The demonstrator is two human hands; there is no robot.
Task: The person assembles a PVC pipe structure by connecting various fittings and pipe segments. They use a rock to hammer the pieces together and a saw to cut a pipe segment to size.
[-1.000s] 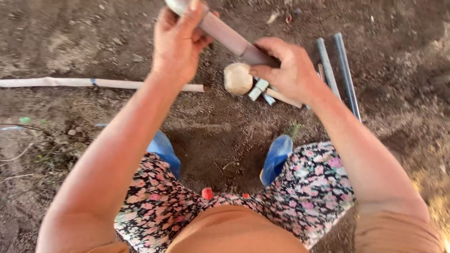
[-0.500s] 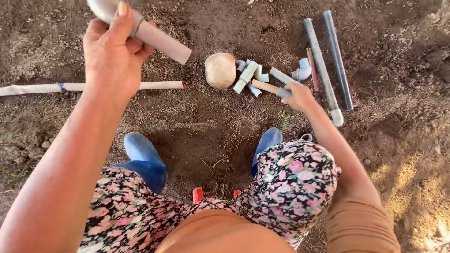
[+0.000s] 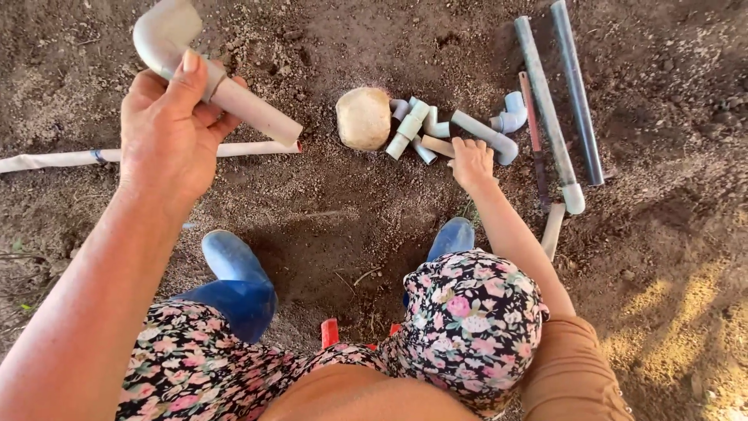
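The left hand [image 3: 167, 132] is clenched around a short pipe with an elbow fitting [image 3: 206, 78], held up above the soil; the thumb lies along the top just behind the collar where elbow meets pipe, and the other fingers wrap beneath. The piece looks like rigid plastic tubing: probably light, stiff, smooth and a little dusty, so it could slip or twist if held loosely. Gripping near the collar, as here, seems the surest hold, since the ridge stops the fingers sliding.

The right hand [image 3: 472, 162] is down on the ground, its fingers resting on a pile of small pipe fittings [image 3: 456, 129]; whether they have closed on one piece I cannot tell. Just to the left of those fingers sits a rounded stone [image 3: 363, 118], likely heavy and rough. To their right lie two long grey pipes [image 3: 561, 101], stiff and best lifted near the middle. Under the left hand a thin pale pipe [image 3: 62, 159] lies on the dirt.
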